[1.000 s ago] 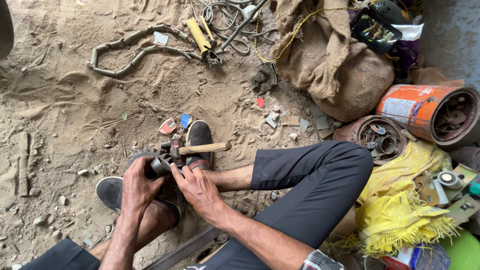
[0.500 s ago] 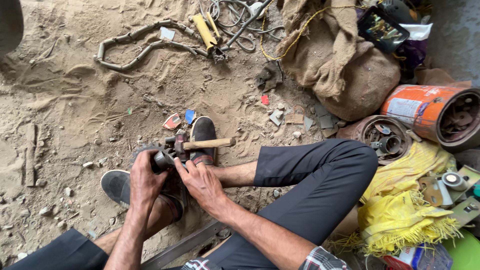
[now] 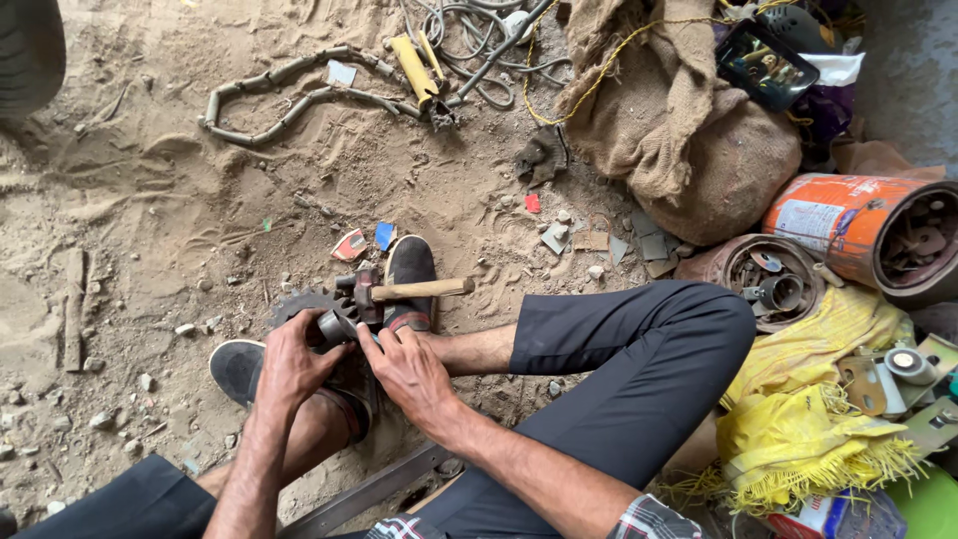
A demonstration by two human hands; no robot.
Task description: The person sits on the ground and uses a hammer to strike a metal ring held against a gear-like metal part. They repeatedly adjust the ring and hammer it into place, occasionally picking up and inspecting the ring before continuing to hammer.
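Nearest, the left hand and right hand meet between the person's 2 dark shoes on the sandy floor. Both hands' grip is clenched on a toothed metal gear with a short shaft. A wooden-handled hammer lies just beyond the fingers, across the right shoe. Farther off sit a burlap sack and an orange can.

Sandy dirt floor w/ pebbles, daylight. Brown burlap sack far beyond the hands, orange metal drum to their right, yellow fringed cloth nearer.
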